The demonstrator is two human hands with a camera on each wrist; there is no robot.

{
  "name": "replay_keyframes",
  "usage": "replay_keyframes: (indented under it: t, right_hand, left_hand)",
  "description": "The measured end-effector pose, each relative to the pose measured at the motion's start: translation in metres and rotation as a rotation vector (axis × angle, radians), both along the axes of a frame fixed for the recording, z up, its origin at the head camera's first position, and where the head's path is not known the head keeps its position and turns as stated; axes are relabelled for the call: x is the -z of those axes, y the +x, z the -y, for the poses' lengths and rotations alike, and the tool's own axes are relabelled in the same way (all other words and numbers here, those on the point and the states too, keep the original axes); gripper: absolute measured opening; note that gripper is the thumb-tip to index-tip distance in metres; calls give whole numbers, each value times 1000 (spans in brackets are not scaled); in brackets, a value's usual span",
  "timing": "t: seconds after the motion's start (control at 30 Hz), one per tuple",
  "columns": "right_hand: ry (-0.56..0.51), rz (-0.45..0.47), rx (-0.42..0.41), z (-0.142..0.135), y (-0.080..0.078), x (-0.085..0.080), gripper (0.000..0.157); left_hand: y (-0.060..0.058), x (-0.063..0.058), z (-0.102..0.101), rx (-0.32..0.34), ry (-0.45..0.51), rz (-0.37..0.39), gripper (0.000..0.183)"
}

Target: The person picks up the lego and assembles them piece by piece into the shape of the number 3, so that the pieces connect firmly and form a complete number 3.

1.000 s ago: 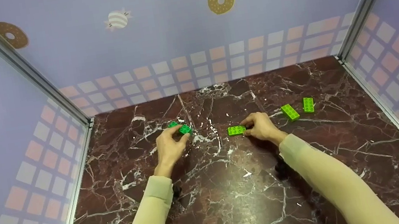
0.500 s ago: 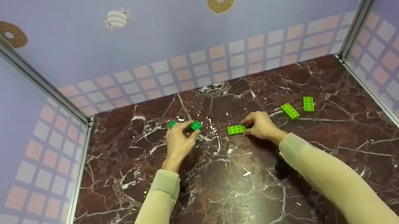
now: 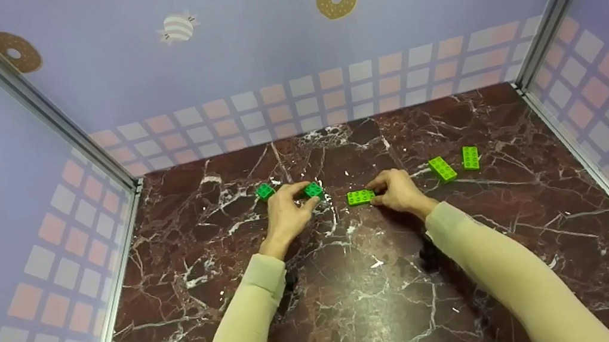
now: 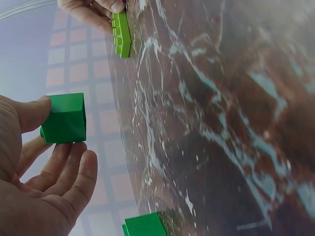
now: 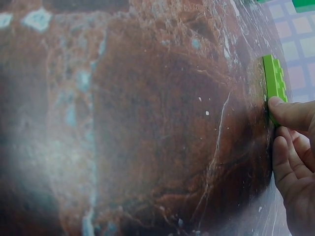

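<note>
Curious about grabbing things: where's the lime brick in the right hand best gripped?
Probably pinch the lime brick across its long sides at the right end, from the right, as the right hand does: it lies lengthwise left to right, studs up.

Head view looks down from above; close, sideways-tilted wrist views share the lime brick [image 4: 123, 37].

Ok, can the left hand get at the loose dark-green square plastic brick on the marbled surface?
Probably not immediately: the left hand pinches another dark-green square plastic brick. Otherwise, the way looks free; the loose brick lies close beside the hand, uncovered.
</note>
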State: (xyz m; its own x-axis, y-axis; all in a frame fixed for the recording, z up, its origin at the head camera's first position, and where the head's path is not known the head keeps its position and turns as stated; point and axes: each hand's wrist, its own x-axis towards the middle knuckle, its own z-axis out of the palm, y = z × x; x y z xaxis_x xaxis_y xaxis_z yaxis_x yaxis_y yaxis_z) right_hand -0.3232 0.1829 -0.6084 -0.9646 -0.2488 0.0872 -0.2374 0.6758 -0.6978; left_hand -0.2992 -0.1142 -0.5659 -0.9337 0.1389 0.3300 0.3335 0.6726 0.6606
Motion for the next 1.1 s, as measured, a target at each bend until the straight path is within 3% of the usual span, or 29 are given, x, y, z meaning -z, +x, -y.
replay_keyframes:
  t: [0.43, 0.87, 1.1]
  right_hand:
    - [-3, 13, -1, -1, 0, 2, 31]
    - [0, -23, -26, -3, -3, 2, 30]
    - [-56, -109, -61, -14, -23, 35, 29]
  left_hand:
    - [1, 3, -30, 45, 20, 20, 37]
    - [-7, 4, -59, 63, 26, 53, 38]
    - [-11, 2, -74, 108, 27, 76, 39]
